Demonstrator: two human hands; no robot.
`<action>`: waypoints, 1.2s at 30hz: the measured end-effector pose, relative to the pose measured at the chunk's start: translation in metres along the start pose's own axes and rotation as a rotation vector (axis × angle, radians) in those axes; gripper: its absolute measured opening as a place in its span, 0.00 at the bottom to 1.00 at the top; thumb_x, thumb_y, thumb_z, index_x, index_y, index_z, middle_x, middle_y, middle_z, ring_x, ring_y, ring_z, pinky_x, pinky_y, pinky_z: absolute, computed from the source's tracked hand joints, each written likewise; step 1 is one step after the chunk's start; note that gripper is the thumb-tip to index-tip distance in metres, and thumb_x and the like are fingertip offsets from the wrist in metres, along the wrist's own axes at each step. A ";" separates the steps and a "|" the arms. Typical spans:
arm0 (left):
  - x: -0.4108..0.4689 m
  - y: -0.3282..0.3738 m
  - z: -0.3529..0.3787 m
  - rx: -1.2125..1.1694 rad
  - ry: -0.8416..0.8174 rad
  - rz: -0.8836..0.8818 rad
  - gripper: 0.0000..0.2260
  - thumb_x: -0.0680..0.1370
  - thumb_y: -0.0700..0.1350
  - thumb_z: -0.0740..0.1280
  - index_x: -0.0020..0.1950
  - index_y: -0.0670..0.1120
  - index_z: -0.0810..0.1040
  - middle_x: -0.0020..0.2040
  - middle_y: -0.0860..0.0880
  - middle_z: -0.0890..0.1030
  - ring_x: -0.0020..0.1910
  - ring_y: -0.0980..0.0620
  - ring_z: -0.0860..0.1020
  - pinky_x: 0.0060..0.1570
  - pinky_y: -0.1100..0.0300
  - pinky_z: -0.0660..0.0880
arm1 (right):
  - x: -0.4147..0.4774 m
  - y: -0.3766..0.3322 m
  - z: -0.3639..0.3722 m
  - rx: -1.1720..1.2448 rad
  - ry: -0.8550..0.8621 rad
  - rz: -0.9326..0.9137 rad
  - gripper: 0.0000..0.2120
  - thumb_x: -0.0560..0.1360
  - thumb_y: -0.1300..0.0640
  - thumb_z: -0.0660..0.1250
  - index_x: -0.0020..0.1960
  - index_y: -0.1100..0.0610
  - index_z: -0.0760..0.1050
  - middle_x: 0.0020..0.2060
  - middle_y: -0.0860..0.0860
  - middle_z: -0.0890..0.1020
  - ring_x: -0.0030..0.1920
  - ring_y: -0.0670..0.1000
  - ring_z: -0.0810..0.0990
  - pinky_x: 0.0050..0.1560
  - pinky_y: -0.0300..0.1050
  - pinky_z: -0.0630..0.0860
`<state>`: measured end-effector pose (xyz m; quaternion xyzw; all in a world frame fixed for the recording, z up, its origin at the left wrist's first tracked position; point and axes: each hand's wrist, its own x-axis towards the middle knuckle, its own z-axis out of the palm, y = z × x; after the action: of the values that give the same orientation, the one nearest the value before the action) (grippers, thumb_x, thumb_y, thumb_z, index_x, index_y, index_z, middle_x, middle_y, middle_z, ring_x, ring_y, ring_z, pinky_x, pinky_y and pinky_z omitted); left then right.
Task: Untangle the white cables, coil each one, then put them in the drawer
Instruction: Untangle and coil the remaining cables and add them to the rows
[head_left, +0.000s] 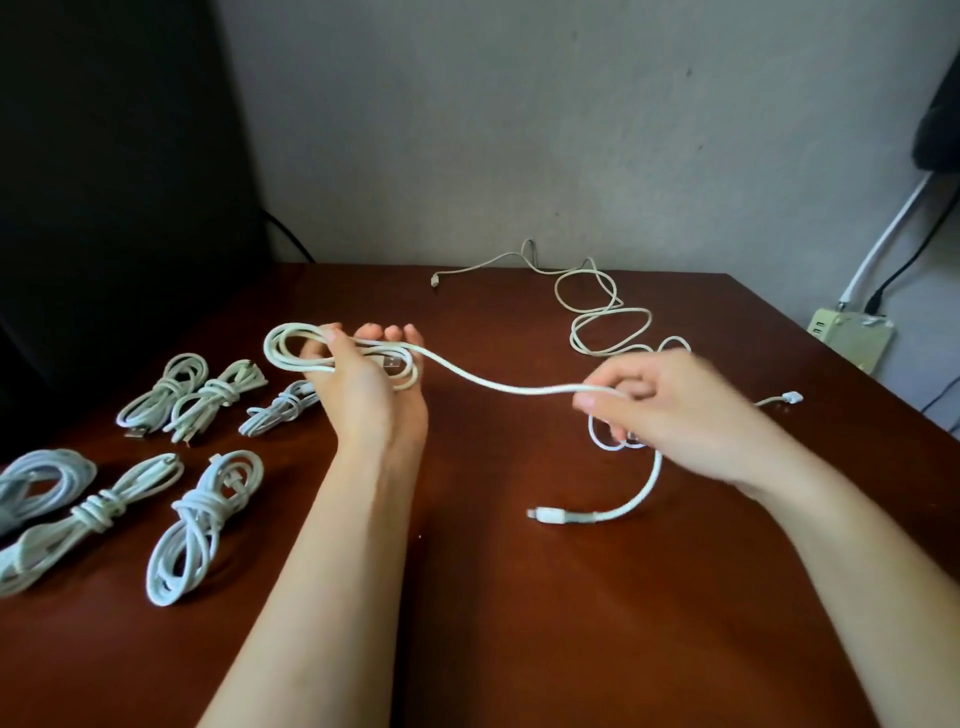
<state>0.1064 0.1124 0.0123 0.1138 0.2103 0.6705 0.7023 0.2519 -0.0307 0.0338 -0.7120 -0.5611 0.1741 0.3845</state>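
- The dark red-brown wooden surface (519, 623) carries six tied white cable bundles (202, 514) at 9 o'clock and a loose thin white cable (610, 312) at 1 o'clock.
- The thick white cable (498, 387) being coiled hangs above the centre.
- The left hand (363, 395) grips its loops; the right hand (691, 410) pinches the free strand between its fingers (589, 401).
- Likely risks: the small curl under the right hand could pull into a kink, the loops could slide off the left hand, or the thin cable nearby could get caught up.
- Loops and span both run 9 to 3 o'clock, sagging slightly.
- The tail drops toward 6 o'clock; its white plug (545, 514) points to 9 o'clock.
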 end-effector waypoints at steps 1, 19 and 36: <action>0.001 0.001 0.000 -0.024 0.023 -0.001 0.05 0.84 0.45 0.53 0.52 0.47 0.67 0.37 0.48 0.70 0.32 0.54 0.72 0.36 0.60 0.77 | 0.000 -0.001 -0.002 0.025 0.098 -0.064 0.05 0.74 0.56 0.69 0.39 0.53 0.80 0.25 0.46 0.76 0.28 0.44 0.73 0.33 0.37 0.69; -0.005 -0.013 -0.003 0.502 -0.124 -0.099 0.07 0.84 0.45 0.54 0.47 0.50 0.69 0.33 0.51 0.70 0.29 0.55 0.71 0.34 0.60 0.73 | -0.012 -0.006 0.009 -0.263 -0.173 -0.476 0.04 0.69 0.53 0.70 0.35 0.49 0.81 0.20 0.43 0.69 0.24 0.44 0.69 0.30 0.30 0.62; -0.043 -0.030 -0.008 0.900 -1.098 -0.635 0.05 0.82 0.45 0.58 0.48 0.46 0.69 0.33 0.48 0.70 0.27 0.53 0.69 0.26 0.62 0.66 | 0.002 0.003 0.003 0.217 0.264 -0.365 0.06 0.75 0.62 0.68 0.40 0.55 0.79 0.35 0.54 0.81 0.35 0.50 0.79 0.39 0.41 0.74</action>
<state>0.1285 0.0663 -0.0021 0.6382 0.1067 0.1346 0.7505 0.2521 -0.0282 0.0303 -0.5701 -0.6033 0.0665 0.5537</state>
